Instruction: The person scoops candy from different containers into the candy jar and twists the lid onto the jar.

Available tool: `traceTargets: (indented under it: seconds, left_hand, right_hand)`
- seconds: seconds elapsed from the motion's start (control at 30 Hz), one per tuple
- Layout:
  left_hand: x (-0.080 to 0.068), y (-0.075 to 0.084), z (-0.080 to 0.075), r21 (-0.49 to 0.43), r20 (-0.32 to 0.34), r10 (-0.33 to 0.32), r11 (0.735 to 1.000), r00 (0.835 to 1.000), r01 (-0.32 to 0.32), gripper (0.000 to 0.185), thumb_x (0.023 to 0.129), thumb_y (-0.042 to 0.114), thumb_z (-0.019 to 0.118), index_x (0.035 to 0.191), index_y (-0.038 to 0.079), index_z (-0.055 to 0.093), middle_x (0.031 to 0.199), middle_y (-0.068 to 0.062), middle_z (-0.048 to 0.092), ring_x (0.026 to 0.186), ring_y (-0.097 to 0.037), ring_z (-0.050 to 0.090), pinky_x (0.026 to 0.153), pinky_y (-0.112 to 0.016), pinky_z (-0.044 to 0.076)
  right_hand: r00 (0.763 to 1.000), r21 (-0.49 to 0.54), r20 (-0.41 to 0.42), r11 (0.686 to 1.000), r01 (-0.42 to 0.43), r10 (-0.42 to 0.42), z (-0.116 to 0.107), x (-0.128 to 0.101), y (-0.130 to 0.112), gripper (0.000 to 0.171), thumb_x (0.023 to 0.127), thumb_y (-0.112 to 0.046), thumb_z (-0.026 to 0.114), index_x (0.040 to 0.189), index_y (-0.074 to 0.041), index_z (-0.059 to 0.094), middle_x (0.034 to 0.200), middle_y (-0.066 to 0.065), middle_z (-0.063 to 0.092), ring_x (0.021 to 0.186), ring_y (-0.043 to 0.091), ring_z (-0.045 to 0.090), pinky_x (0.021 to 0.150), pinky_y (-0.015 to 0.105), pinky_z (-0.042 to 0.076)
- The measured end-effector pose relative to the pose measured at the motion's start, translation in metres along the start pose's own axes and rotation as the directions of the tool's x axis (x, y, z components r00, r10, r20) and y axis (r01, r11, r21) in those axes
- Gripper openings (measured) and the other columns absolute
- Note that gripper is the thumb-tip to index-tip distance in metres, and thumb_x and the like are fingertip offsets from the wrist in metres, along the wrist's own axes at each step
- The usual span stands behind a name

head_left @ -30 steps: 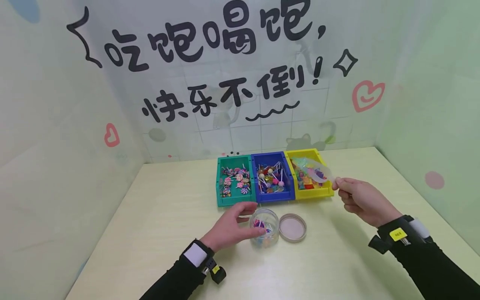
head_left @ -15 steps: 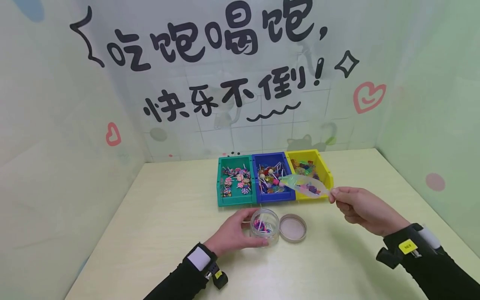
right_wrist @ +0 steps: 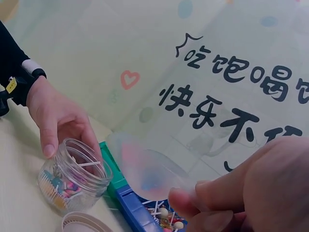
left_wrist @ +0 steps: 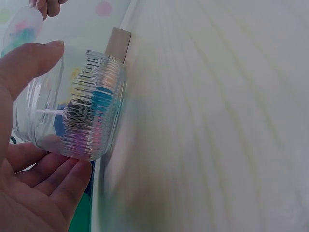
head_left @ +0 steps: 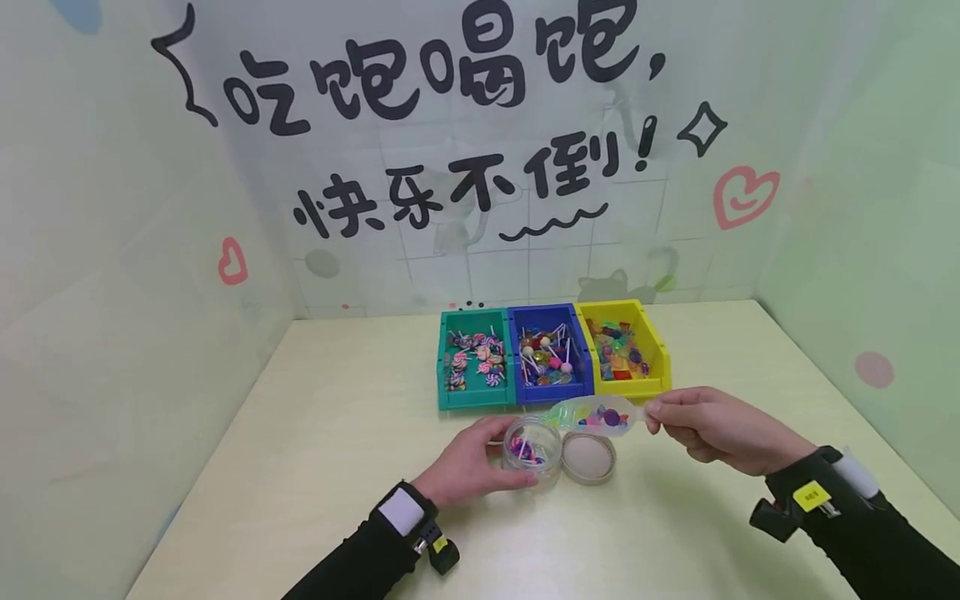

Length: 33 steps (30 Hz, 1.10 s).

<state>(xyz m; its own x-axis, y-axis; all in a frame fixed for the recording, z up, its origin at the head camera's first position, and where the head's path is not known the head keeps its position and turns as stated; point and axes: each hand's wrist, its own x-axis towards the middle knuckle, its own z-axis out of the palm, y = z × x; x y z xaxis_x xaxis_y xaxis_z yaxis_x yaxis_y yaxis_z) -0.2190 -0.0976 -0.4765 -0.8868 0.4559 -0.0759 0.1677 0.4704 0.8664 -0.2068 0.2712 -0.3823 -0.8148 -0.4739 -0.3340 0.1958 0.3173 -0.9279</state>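
My left hand [head_left: 468, 468] grips a clear jar [head_left: 542, 472] standing on the table, thumb on the near side and fingers round the far side. Several small lollipops and colourful pieces lie in the jar, plain in the left wrist view through its ribbed wall [left_wrist: 96, 111]. Between thumb and fingers my right hand [head_left: 723, 429] pinches the handle end of a translucent spoon [head_left: 581, 412]. Small coloured pieces, purple and red among them, sit in the spoon. Its tip reaches the jar's rim in the head view. A round lid [head_left: 588, 458] lies just right of the jar.
Behind the jar stand three joined bins: a green bin [head_left: 444, 398] with swirl lollipops, a blue bin [head_left: 558, 392] with ball-headed lollipops, and a yellow bin [head_left: 662, 379] with translucent coloured pieces. A printed backdrop [head_left: 480, 275] closes off the table's back and sides.
The right hand has brought the spoon with its pieces from the yellow bin towards me and left, to the jar's rim. My left hand has closed round the jar.
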Motion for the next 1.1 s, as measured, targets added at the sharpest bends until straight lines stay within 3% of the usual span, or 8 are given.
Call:
traceTargets:
  seconds: [0.23, 0.67, 1.1]
  left_hand:
    - [0.0, 0.002, -0.001, -0.018, 0.005, -0.008, 1.0, 1.0, 0.008, 0.078, 0.09, 0.034, 0.094, 0.156, 0.013, 0.059, 0.151, -0.008, 0.062, 0.139, -0.035, 0.063, 0.117, -0.053, 0.056]
    - [-0.002, 0.002, -0.001, -0.039, 0.01, -0.016, 0.999, 1.0, 0.017, 0.076, 0.09, 0.034, 0.093, 0.156, 0.013, 0.06, 0.149, -0.007, 0.062, 0.138, -0.033, 0.063, 0.118, -0.052, 0.055]
    - [-0.001, 0.001, -0.001, -0.021, 0.013, -0.014, 1.0, 1.0, 0.014, 0.079, 0.091, 0.035, 0.093, 0.157, 0.012, 0.058, 0.15, -0.008, 0.062, 0.139, -0.033, 0.063, 0.118, -0.052, 0.055]
  right_hand:
    - [0.999, -0.045, 0.046, 0.999, 0.002, 0.0, 0.005, 0.006, -0.01, 0.032, 0.117, -0.029, 0.054, 0.103, -0.005, 0.069, 0.067, -0.004, 0.03, 0.055, 0.018, 0.02, 0.053, 0.034, 0.013]
    - [0.999, -0.087, 0.01, 0.995, -0.039, 0.04, 0.01, 0.011, -0.028, 0.033, 0.115, -0.03, 0.058, 0.103, -0.002, 0.072, 0.066, -0.005, 0.035, 0.053, 0.015, 0.026, 0.052, 0.03, 0.018]
    - [1.0, -0.095, 0.008, 0.995, -0.023, 0.024, 0.008, 0.009, -0.025, 0.032, 0.115, -0.03, 0.058, 0.1, -0.003, 0.07, 0.064, -0.005, 0.03, 0.053, 0.015, 0.024, 0.051, 0.031, 0.015]
